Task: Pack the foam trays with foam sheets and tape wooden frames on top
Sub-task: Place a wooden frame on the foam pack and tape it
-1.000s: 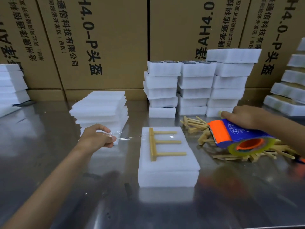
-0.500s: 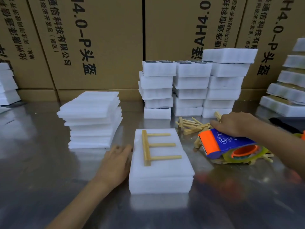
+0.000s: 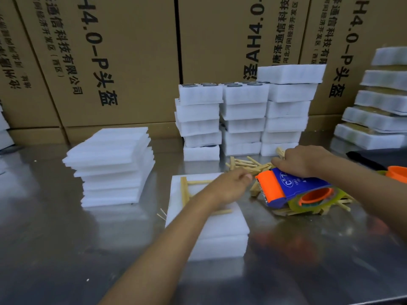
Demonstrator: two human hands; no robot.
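Frame (image 3: 185, 191) atop foam tray (image 3: 220, 230) — left hand (image 3: 229, 186) curled, grip unclear — right hand (image 3: 301, 160) around dispenser (image 3: 286, 188)

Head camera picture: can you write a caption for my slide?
Left hand reaches over the foam tray and wooden frame toward the tape dispenser under the right hand.

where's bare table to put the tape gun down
Bare steel table shows in front of the foam sheet stack, left of the foam tray, and near right of the tray. It is crowded around the tape dispenser, where the wooden frame pile and tray stacks sit.
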